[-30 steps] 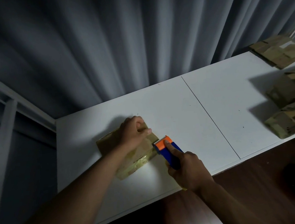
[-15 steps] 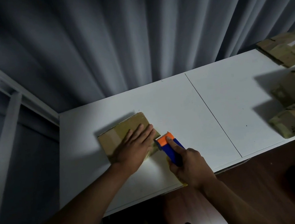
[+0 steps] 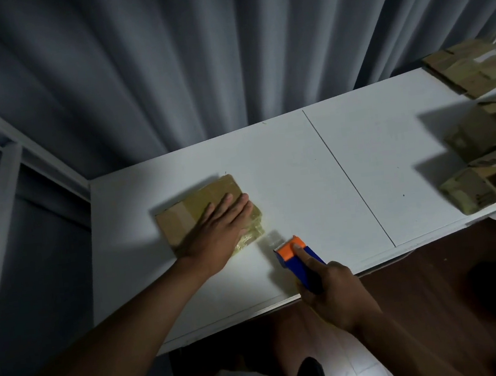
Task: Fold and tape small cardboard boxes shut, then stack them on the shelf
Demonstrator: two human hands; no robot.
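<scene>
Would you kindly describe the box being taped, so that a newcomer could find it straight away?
Start at the long white table before the grey curtain. On its left half lies a flat brown cardboard box with glossy tape along its near edge. Unlike the loose cardboard pile at the right end, it lies alone under the flat left hand, beside the blue-and-orange tape dispenser in the right hand.

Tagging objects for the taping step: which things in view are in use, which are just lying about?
In use:
- cardboard box, left hand pressing flat on it
- tape dispenser, held by right hand
- white table

Lying about:
- pile of cardboard boxes at the table's right end
- grey curtain
</scene>
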